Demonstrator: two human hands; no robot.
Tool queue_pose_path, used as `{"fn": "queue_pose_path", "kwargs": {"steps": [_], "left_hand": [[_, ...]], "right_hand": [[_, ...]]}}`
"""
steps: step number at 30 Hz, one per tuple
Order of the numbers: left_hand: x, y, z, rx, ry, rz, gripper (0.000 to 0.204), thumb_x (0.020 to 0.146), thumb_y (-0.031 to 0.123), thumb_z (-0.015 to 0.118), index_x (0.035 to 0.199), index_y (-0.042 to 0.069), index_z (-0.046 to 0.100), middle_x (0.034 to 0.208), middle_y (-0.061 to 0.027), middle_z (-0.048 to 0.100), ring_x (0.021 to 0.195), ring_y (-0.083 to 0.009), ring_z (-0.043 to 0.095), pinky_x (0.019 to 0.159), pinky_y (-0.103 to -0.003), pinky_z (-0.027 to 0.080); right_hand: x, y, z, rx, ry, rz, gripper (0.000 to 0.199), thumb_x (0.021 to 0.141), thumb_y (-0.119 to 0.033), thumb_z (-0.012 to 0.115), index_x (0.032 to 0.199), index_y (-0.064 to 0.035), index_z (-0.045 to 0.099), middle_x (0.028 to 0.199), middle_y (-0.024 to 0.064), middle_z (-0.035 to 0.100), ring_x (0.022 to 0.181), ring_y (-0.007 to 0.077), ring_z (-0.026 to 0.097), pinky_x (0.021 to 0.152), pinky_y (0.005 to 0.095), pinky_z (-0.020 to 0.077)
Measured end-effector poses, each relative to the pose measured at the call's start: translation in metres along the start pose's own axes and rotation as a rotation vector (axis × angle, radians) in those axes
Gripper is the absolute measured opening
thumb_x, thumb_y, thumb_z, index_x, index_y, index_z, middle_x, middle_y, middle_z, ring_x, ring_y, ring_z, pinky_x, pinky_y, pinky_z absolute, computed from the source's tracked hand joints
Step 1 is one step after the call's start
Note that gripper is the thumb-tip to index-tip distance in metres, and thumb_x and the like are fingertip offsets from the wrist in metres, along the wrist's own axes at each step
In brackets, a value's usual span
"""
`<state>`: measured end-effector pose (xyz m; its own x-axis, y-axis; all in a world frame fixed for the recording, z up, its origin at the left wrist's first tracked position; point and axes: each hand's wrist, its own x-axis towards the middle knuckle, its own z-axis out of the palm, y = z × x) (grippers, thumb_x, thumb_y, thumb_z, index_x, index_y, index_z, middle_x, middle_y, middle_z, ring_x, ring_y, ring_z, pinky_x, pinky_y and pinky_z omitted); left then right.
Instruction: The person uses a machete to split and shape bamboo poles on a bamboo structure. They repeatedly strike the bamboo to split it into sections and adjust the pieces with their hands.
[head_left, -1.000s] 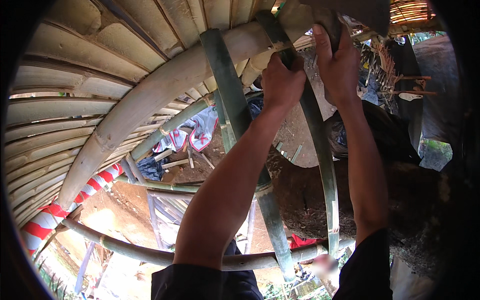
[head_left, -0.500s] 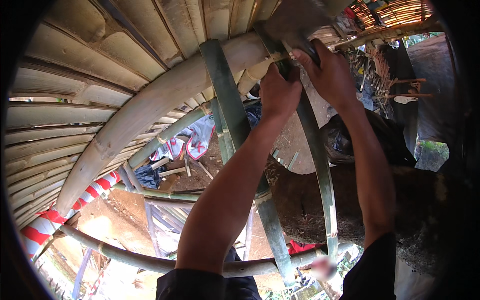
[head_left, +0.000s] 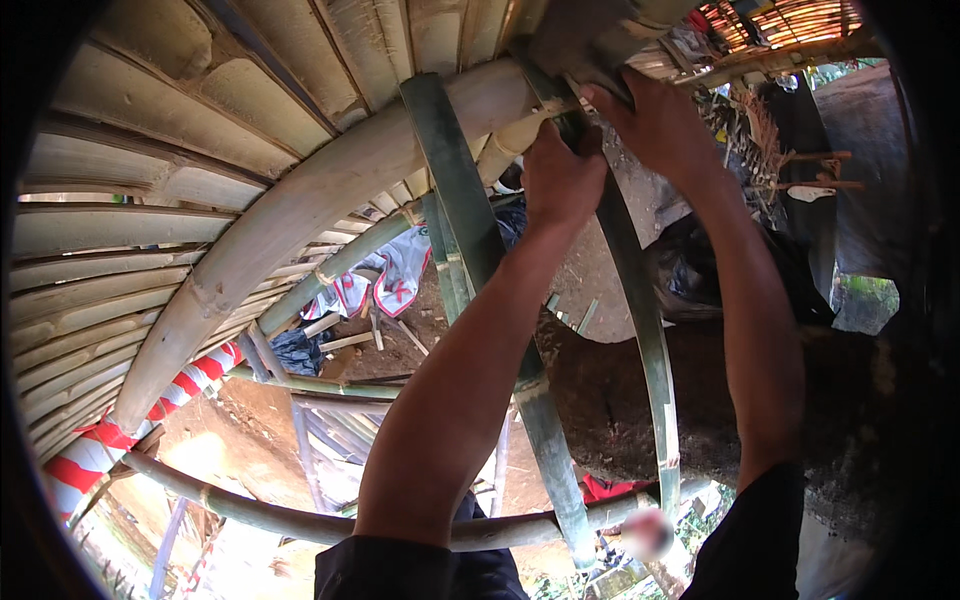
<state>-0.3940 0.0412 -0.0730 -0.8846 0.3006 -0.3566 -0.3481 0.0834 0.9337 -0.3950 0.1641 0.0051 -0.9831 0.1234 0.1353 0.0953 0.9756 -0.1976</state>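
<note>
My left hand (head_left: 563, 180) is closed around a long green split-bamboo strip (head_left: 640, 310), close to its upper end. That strip hangs down toward the lower right. Just above, my right hand (head_left: 660, 130) grips a tool with a broad dark blade (head_left: 575, 45), perhaps a cleaver; its handle is mostly hidden by my fingers. The blade lies at the strip's top, by the thick round bamboo pole (head_left: 270, 215); whether it touches is unclear. A second, wider green bamboo strip (head_left: 455, 165) crosses that pole and passes behind my left forearm.
Pale split-bamboo slats (head_left: 180, 110) cover the upper left. A bamboo rail (head_left: 270, 515) runs across below, near a red-and-white wrapped pole (head_left: 195, 380). A black plastic bag (head_left: 685, 275) and a dark trunk-like mass (head_left: 620, 400) lie behind the strips. A white-and-red sack (head_left: 400, 270) is farther down.
My right hand has shifted slightly upward, and the blade sits a little farther left and lower. My left hand keeps its grip on the bamboo strip, nearly in place.
</note>
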Motion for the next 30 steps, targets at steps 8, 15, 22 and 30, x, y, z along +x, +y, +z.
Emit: {"fn": "queue_pose_path", "kwargs": {"steps": [8,15,22,30], "left_hand": [[0.003,0.000,0.001,0.004,0.010,0.018,0.043,0.086,0.029,0.063,0.114,-0.003,0.055,0.108,-0.0299,0.063,0.106,-0.0472,0.059,0.092,-0.052,0.044],[-0.001,0.003,0.004,0.024,0.005,0.010,0.042,0.086,0.029,0.063,0.114,-0.002,0.056,0.105,-0.0287,0.065,0.105,-0.0470,0.060,0.091,-0.052,0.046],[0.016,-0.020,-0.006,0.269,0.013,0.216,0.028,0.086,0.014,0.059,0.110,0.000,0.064,0.096,-0.0181,0.069,0.089,-0.0325,0.069,0.074,-0.041,0.054],[0.058,0.004,-0.028,0.250,-0.407,0.170,0.011,0.090,0.013,0.054,0.094,0.006,0.061,0.081,-0.0081,0.060,0.077,-0.0214,0.061,0.062,-0.037,0.050]], "right_hand": [[0.004,-0.005,-0.003,-0.073,-0.069,0.055,0.058,0.093,-0.057,0.053,0.096,0.0006,0.062,0.084,0.0297,0.065,0.087,0.0476,0.064,0.074,0.0532,0.0525],[-0.001,-0.004,-0.008,-0.029,0.037,0.016,0.056,0.093,-0.054,0.056,0.098,0.0013,0.060,0.079,0.0234,0.064,0.079,0.0439,0.063,0.069,0.0489,0.0484],[-0.123,-0.093,-0.100,0.658,0.121,0.754,0.034,0.097,-0.042,0.058,0.107,-0.0103,0.066,0.066,-0.0009,0.057,0.048,0.0068,0.050,0.045,0.0217,0.0385],[-0.404,-0.188,-0.139,1.153,0.261,1.207,0.052,0.067,-0.014,0.089,0.102,0.0083,0.058,0.061,0.0067,0.059,0.044,0.0105,0.052,0.039,0.0238,0.0362]]}}
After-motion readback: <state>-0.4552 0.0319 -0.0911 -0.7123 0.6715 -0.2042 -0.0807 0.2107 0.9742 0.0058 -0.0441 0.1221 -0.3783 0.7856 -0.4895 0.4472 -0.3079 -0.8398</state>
